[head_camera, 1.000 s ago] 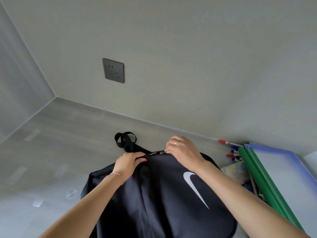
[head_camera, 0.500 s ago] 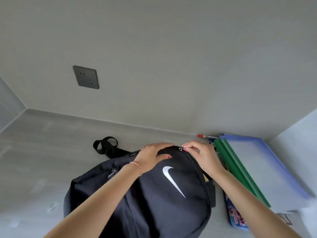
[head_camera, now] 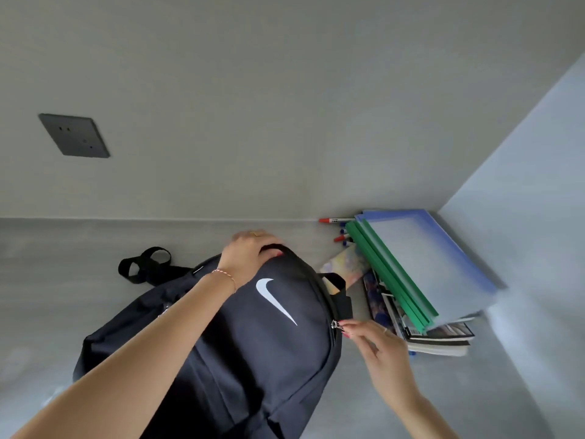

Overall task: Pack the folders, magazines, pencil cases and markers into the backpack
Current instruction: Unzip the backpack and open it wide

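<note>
At frame centre, the left hand [head_camera: 250, 251] gripped the backpack [head_camera: 253, 337] top; the right hand [head_camera: 376, 346] pinched the zip pull [head_camera: 336, 325]. Steadying the bag would probably ease unzipping.

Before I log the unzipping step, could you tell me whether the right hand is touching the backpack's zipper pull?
Touching: the head view shows the right hand pinching the zipper pull on the backpack.

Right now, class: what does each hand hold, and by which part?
Left hand grips the backpack at its top edge. Right hand pinches its zipper pull.
</note>
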